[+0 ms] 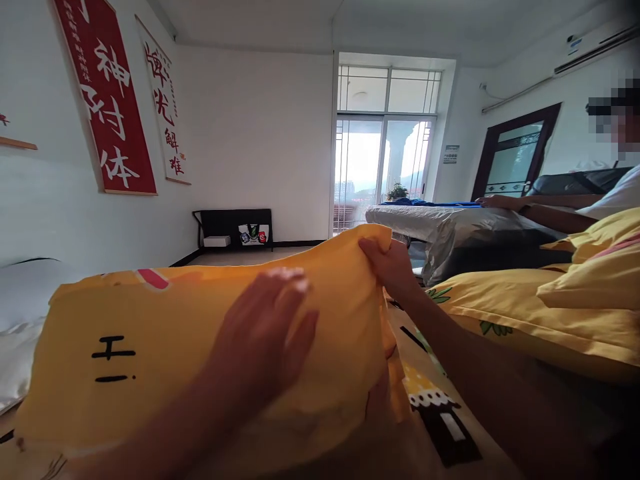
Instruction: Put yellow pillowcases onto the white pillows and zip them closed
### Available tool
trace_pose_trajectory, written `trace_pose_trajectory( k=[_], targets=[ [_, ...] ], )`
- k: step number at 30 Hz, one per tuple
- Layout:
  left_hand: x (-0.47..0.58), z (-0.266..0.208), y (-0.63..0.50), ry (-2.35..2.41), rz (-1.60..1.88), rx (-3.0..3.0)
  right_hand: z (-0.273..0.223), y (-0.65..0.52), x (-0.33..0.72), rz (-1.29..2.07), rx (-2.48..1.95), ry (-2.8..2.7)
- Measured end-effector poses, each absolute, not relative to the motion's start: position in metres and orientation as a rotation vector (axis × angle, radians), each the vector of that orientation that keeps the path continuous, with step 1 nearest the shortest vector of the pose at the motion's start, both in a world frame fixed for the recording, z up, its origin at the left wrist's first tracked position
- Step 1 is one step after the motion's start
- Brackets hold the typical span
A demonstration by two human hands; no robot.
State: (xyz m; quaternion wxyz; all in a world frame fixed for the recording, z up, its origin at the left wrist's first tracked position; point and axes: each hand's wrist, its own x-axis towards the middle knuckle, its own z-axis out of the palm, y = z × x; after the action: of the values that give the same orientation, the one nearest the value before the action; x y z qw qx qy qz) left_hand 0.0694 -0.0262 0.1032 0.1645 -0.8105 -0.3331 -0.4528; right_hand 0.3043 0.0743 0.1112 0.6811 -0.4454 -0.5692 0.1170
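Observation:
A yellow pillowcase point(185, 333) with black lettering and a pink mark spreads across the front of the head view, its upper edge raised. My right hand point(387, 260) pinches its upper right corner between thumb and fingers. In front of the cloth is my left hand point(270, 320), slightly blurred, thumb apart from the fingers and nothing seen in it. Whether it touches the pillowcase I cannot tell. Below and to the right lies a printed cloth point(435, 413) with a house-like pattern, partly hidden by my right forearm.
Yellow pillows point(500, 313) are piled at right. Behind them, a person point(615, 187) reaches over a plastic-covered table point(420, 220) with blue cloth on it. A low black stand point(235, 227) stands by the far wall. Whitish shiny material point(17, 360) lies at far left.

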Motion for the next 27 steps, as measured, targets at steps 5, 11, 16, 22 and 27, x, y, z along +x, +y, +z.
trace_pose_trajectory(
  k=[5,11,16,22,27],
  targets=[
    [0.102,0.179,0.046,-1.358,-1.118,-2.528,0.157,0.077,0.273,0.269,-0.874,-1.402],
    [0.103,0.212,0.058,-1.391,-1.435,-3.013,0.192,0.076,0.266,0.315,-0.714,-1.508],
    [0.102,0.216,0.054,-1.457,-1.452,-3.187,0.189,0.069,0.266,0.371,-0.721,-1.54],
    [0.115,0.211,0.059,-1.426,-1.46,-2.995,0.172,0.051,0.284,0.693,-0.764,-1.675],
    [0.123,0.213,0.058,-1.258,-1.309,-2.798,0.164,0.05,0.288,0.744,-0.821,-1.693]
  ],
)
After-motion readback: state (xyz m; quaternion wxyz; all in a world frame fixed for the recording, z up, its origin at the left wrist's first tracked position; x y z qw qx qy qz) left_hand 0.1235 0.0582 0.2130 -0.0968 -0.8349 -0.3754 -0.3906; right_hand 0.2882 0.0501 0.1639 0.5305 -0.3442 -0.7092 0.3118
